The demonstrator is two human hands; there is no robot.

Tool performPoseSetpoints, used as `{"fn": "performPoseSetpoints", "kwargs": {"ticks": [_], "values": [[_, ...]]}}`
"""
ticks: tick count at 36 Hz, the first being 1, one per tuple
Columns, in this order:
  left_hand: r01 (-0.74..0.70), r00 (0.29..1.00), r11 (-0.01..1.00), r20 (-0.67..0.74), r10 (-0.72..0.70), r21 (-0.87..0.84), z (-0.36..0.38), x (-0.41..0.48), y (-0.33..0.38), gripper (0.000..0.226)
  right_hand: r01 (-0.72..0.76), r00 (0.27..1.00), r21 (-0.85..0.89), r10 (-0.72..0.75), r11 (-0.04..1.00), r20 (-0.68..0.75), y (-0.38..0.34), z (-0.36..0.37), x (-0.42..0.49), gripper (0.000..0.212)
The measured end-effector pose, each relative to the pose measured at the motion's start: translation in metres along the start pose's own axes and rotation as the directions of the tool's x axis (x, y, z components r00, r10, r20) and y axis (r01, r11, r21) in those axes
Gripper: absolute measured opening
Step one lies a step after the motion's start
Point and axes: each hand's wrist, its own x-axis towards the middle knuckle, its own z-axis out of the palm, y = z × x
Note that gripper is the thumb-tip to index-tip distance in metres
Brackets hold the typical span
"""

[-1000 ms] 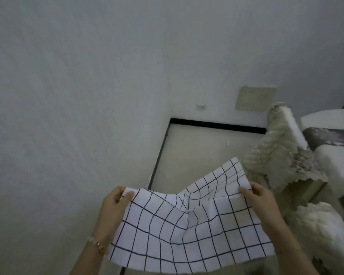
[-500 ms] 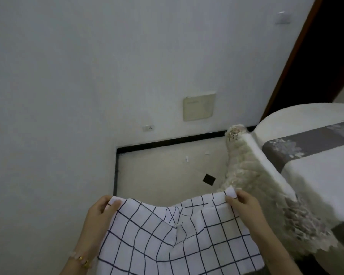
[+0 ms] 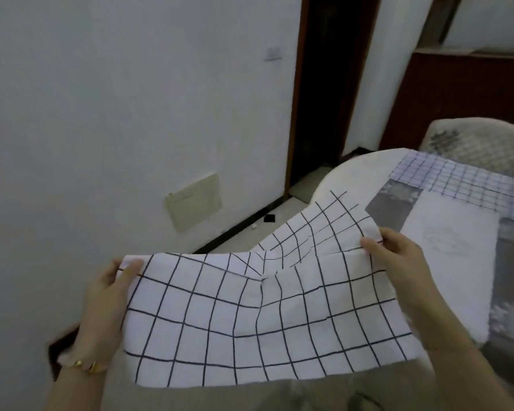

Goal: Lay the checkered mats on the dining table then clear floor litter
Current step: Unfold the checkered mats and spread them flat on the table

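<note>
I hold a white checkered mat [image 3: 250, 315] with black grid lines spread in front of me, creased in the middle. My left hand [image 3: 107, 304] pinches its left edge and my right hand [image 3: 398, 262] grips its right edge. The mat's far corner hangs over the near rim of the dining table [image 3: 445, 256], which wears a white and grey cloth. A second checkered mat [image 3: 463, 185] lies flat on the table's far side. On the floor by the wall lie a small black scrap [image 3: 269, 218] and a tiny white bit [image 3: 253, 226].
A white wall [image 3: 131, 114] runs along the left with a beige plate [image 3: 193, 201] low on it. A dark doorway [image 3: 324, 93] opens behind the table. A padded chair back [image 3: 481, 143] stands at the table's far right.
The view has swung right, from the floor corner to the table and doorway. The mat, still held by both hands, now reaches over the table's edge.
</note>
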Motion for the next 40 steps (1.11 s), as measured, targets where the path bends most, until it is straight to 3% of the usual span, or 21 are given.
{"fn": "performPoseSetpoints", "kwargs": {"ticks": [7, 14, 18, 26, 28, 34, 37, 40], "values": [[-0.023, 0.938, 1.0, 0.346, 0.025, -0.009, 0.084, 0.106, 0.013, 0.014, -0.129, 0.925, 0.046, 0.137, 0.991, -0.355, 0.014, -0.041, 0.026, 0.007], [-0.07, 0.775, 0.997, 0.63, 0.041, 0.021, 0.199, 0.148, 0.017, 0.011, -0.194, 0.796, 0.089, 0.21, 0.977, -0.567, 0.022, -0.087, 0.016, 0.013], [-0.054, 0.661, 0.995, 0.75, -0.027, 0.083, 0.26, 0.159, 0.008, 0.018, -0.253, 0.716, 0.056, 0.226, 0.966, -0.661, 0.042, -0.119, 0.018, 0.009], [-0.064, 0.575, 0.984, 0.812, -0.099, 0.165, 0.374, 0.148, -0.012, 0.017, -0.39, 0.614, 0.113, 0.349, 0.914, -0.708, 0.098, -0.178, 0.048, 0.005], [-0.073, 0.568, 0.975, 0.812, -0.132, 0.209, 0.4, 0.15, -0.02, 0.021, -0.423, 0.589, 0.139, 0.388, 0.895, -0.709, 0.112, -0.195, 0.059, 0.013], [-0.059, 0.565, 0.928, 0.779, -0.272, 0.367, 0.464, 0.146, -0.059, 0.02, -0.541, 0.517, 0.235, 0.54, 0.807, -0.664, 0.171, -0.24, 0.08, 0.007], [-0.067, 0.584, 0.879, 0.733, -0.348, 0.472, 0.482, 0.144, -0.082, 0.023, -0.604, 0.52, 0.228, 0.594, 0.764, -0.614, 0.216, -0.257, 0.081, 0.027], [-0.095, 0.626, 0.82, 0.674, -0.392, 0.565, 0.493, 0.141, -0.098, 0.032, -0.67, 0.469, 0.203, 0.619, 0.714, -0.63, 0.207, -0.246, 0.096, 0.055]]}}
